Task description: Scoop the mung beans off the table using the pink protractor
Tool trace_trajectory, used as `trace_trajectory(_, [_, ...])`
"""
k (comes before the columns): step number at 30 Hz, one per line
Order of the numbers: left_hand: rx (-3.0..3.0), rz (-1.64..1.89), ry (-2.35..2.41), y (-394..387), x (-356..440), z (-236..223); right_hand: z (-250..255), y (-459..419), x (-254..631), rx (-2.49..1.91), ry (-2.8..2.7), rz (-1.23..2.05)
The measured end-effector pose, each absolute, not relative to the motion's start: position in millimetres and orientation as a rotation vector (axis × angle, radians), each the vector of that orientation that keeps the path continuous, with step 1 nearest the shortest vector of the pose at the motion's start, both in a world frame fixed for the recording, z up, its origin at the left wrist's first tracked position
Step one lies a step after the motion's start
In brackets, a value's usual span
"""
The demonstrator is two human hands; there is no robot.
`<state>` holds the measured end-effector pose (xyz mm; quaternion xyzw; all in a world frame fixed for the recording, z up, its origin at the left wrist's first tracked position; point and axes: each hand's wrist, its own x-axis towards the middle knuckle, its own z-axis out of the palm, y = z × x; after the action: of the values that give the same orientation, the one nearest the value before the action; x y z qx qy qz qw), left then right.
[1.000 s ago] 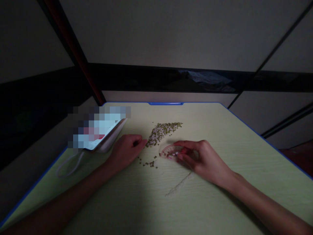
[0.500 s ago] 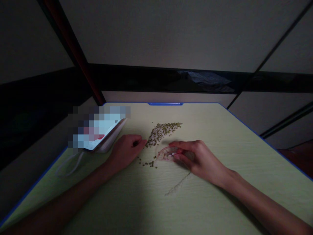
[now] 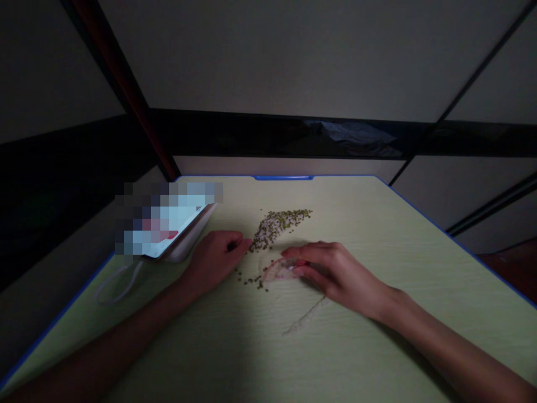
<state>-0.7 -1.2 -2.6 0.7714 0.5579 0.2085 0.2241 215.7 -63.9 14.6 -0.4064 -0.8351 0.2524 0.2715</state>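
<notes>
A pile of small green beans lies on the table, with several more beans scattered nearer to me. My left hand rests in a loose fist at the pile's left end, its thumb side touching or almost touching the beans; no object shows in it. Between thumb and fingers, my right hand grips a clear, curved plastic piece with a pinkish rim, low over the table just right of the scattered beans. A small red part shows by the fingertips. The rest of the piece is hidden by my fingers.
A phone, its screen lit and partly blurred out, leans on a pale stand at the left, with a white strap loop beside it. The pale table has a blue edge; cabinet panels stand behind.
My right hand has shifted slightly left with the clear plastic piece, which now sits closer to the scattered beans. The left hand and the pile look the same.
</notes>
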Motion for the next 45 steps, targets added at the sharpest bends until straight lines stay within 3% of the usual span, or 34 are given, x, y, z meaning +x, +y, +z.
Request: trace_trajectory(45, [2.137, 0.586, 1.541, -1, 1, -2, 13, -55, 227, -0.768, -2.429, 0.605])
